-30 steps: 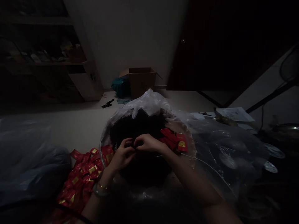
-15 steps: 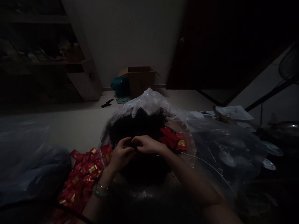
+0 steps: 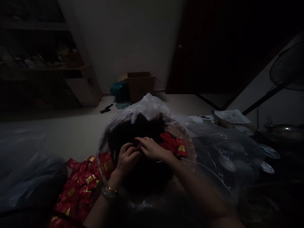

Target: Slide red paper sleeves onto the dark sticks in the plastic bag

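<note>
Fingers of the right hand have straightened and come down closer over the left hand since the last frame; the whole view has also slid a little. Both hands are narrow, fingers bent inward and tips meeting or nearly so, above the dark heap. Whether anything is pinched between them, cannot tell: fingers and deep shadow cover the spot. Dark heap lies in a round tray partly draped with clear plastic; its grain is lost in the black, and its near part merges with shadow below the wrists. Forearms hide some of the near rim. Several red packets lie on the tray's right side, near the right wrist. One more red packet is at the left rim, beside a loose pile of red packets outside, its lower end cut by the frame and crossed by a dark blurred band. White cord runs right from the tray and fades out. Dim plastic bag at far left, contents unclear. Beyond: open cardboard box, teal bundle against it, shelves with items too dark to name, dark door.
</note>
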Motion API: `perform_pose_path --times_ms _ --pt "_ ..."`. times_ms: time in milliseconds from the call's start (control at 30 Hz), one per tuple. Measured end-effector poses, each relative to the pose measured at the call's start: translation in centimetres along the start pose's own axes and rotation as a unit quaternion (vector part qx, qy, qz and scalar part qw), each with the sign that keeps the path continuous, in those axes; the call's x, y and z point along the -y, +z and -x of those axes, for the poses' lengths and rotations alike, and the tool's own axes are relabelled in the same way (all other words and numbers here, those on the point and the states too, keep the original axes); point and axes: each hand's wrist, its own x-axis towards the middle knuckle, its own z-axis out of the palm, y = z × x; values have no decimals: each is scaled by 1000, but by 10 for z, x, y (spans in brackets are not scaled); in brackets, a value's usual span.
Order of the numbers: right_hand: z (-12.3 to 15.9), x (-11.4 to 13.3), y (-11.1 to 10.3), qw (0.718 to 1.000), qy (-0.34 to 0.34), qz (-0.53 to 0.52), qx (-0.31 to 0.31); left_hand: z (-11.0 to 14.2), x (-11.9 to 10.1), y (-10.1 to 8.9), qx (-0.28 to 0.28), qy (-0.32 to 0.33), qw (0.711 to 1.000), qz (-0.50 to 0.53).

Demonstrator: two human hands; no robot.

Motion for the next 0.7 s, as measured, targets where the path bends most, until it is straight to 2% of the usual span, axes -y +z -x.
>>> perform_pose_path --times_ms 133,233,300,400,467,567,633,700 --pt "9 -3 -4 999 -30 -19 -4 1 0 -1 32 19 998 57" --pt "11 -7 -4 1000 -7 0 15 6 1 -3 46 -1 997 68" --pt "10 -11 -5 1000 14 -16 6 10 3 -3 43 -13 997 68" --pt "5 -18 -9 993 52 -97 -37 16 6 -3 28 -18 998 56" --pt "2 -23 -10 982 86 -142 -89 17 7 -5 18 -14 999 41" --pt "3 -23 -8 978 76 -105 -161 16 8 -7 1 -6 1000 13" --pt "7 -19 -4 989 26 -59 -134 16 9 -7 -11 -4 1000 4" --pt "9 -13 1 997 -12 -39 -60 18 11 -5 -11 -3 1000 14"
